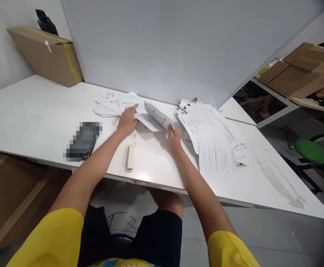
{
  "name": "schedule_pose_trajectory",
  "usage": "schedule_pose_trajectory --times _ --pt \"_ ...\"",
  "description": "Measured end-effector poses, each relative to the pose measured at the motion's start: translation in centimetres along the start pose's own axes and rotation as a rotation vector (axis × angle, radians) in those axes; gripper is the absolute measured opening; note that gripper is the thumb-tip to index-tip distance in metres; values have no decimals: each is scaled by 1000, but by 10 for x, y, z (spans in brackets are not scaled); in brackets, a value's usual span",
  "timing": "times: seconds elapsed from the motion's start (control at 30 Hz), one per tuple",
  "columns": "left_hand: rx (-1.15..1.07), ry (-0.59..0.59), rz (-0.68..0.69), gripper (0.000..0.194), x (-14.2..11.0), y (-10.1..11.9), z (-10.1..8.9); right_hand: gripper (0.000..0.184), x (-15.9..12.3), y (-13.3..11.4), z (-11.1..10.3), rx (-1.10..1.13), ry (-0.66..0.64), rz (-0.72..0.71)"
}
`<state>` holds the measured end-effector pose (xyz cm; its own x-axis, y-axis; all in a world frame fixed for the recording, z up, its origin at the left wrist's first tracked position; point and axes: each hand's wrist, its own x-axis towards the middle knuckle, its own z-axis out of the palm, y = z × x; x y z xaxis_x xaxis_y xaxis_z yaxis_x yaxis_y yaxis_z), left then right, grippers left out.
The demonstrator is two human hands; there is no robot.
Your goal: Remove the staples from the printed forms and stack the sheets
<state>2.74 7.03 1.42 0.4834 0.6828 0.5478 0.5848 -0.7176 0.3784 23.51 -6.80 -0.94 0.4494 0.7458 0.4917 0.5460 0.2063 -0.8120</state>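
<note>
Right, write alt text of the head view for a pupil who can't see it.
A person at a white table holds bent papers in the right hand, the left hand spread over loose sheets beside them. A paper pile lies to the right, a cream object in front, a box back left.

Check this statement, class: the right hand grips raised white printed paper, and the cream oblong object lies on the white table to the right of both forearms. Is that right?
No: in the head view, the cream oblong object lies on the white table between the forearms, not right of them. The right hand does grip the raised white printed paper.
</note>
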Motion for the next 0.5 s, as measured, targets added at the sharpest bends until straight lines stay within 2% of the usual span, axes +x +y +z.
schedule_pose_trajectory --times 0.1,0.17,0.23,0.3,0.37,0.5 --pt "57 -54 56 50 1 0 -2 69 1 0 1 13 131 22" --pt "58 -38 70 44 3 -6 -7 72 2 0 1 17 200 30" --pt "30 63 0 39 6 -16 -15 74 3 1 1 11 261 43" --pt "22 200 -129 35 8 -28 -23 75 4 2 1 -10 300 69" --pt "44 255 -231 34 8 -36 -25 76 5 3 2 -37 301 92" --pt "22 54 -255 44 3 -35 -17 76 6 3 4 -89 254 71"
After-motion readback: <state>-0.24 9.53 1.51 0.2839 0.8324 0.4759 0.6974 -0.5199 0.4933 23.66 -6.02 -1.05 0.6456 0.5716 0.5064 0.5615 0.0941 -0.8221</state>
